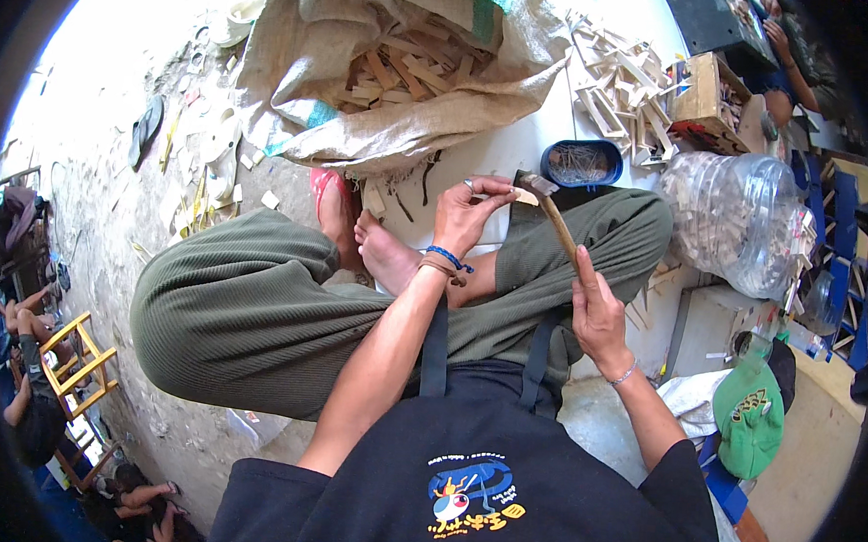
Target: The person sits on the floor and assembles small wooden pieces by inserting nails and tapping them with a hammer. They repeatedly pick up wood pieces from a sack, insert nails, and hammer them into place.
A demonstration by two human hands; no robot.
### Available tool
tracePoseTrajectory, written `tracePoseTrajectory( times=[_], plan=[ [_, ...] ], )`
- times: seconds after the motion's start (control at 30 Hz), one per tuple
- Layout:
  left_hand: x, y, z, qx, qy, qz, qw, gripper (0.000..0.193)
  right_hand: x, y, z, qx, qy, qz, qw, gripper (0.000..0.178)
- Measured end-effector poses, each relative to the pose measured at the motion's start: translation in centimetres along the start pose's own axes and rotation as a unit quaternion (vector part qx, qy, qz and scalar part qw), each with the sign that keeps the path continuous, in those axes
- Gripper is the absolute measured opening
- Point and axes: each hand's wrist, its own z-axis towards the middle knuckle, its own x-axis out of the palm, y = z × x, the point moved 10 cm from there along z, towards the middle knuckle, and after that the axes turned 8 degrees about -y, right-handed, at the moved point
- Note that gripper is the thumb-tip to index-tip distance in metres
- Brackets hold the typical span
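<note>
My right hand [601, 322] grips the wooden handle of a hammer [562, 230], its index finger stretched along the shaft. The dark metal head is up beside my left fingertips, above my bent leg. Between thumb and fingers, my left hand [465, 214] pinches a small pale wood piece [525, 197]. That piece is right next to the hammer head; whether they touch I cannot tell. Just beyond the hammer stands a blue oval container [582, 164] with many thin nails inside. A pile of pale wood pieces [624, 86] lies behind it.
A large woven sack [411, 139] full of wood offcuts stands in front of me. On the right are a clear plastic jug [732, 221] holding wood pieces, a wooden box [708, 99] and a green cap [749, 420]. Other people sit at the far left and upper right.
</note>
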Motion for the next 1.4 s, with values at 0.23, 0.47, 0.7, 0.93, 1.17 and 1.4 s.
tracePoseTrajectory(
  times=[0.23,0.47,0.7,0.93,1.17,1.4],
  plan=[
    [0.1,-0.5,0.3,0.04,-0.008,-0.05,0.998,0.012,0.5,-0.2,0.0,0.0,0.034,-0.033,0.999,0.07],
    [-0.2,-0.5,0.1,0.033,-0.019,-0.015,0.999,0.014,1.6,-0.9,-0.6,0.047,0.107,-0.043,0.992,0.068],
    [-0.3,-0.4,0.1,0.056,-0.021,0.0,0.998,0.013,1.5,-1.0,-0.6,0.047,0.094,-0.024,0.994,0.067],
    [-0.6,-0.3,0.3,0.036,-0.04,0.001,0.999,0.018,0.6,-0.5,3.0,0.118,-0.051,0.096,0.987,0.055],
    [-1.1,-0.4,0.1,0.021,-0.039,0.036,0.998,0.021,9.2,-5.8,6.2,0.47,0.009,0.336,0.816,0.036],
    [-0.5,-1.9,-0.4,0.069,-0.011,0.053,0.996,0.022,11.7,-6.4,6.7,0.457,-0.007,0.366,0.811,0.03]
  ],
)
